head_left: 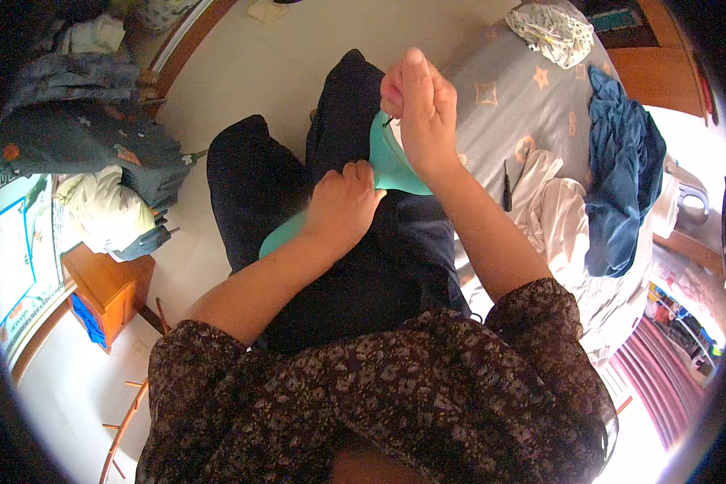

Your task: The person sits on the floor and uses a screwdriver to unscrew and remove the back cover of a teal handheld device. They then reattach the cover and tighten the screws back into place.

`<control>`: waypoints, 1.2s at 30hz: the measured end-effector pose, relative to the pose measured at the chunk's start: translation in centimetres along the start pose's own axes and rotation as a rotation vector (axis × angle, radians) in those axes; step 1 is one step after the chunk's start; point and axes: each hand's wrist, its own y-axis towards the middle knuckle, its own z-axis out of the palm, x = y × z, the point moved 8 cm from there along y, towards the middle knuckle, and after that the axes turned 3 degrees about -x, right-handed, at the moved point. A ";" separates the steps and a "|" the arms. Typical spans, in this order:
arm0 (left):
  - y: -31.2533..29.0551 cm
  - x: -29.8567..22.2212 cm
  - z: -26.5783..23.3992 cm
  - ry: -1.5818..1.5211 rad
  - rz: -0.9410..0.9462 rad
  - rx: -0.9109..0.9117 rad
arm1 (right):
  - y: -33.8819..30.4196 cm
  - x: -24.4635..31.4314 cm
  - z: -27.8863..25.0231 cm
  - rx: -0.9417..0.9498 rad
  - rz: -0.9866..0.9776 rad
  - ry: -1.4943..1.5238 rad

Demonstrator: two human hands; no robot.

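A smooth turquoise cloth piece (399,173) with a pale inner side lies over my lap, on dark trousers (343,113). My left hand (340,202) is closed on its edge, the fingertips pinching the cloth. More turquoise shows under my left forearm. Just above the cloth's far right end, my right hand (421,101) is raised in a closed shape with the thumb on top. What it holds, if anything, is hidden. A small dark mark shows on the cloth beside that hand; I cannot tell what it is.
At the right is a bed with a grey patterned sheet (486,121). On it lie a slim dark tool (506,187), pale cloth (558,210), a dark blue garment (621,177) and a patterned white cloth (552,34). Leftward are hanging clothes (81,129) and a wooden stool (109,278).
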 end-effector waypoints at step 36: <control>-1.2 2.5 -1.3 -0.322 -0.183 -0.045 | -11.2 -6.1 -19.7 -0.193 -0.007 -1.280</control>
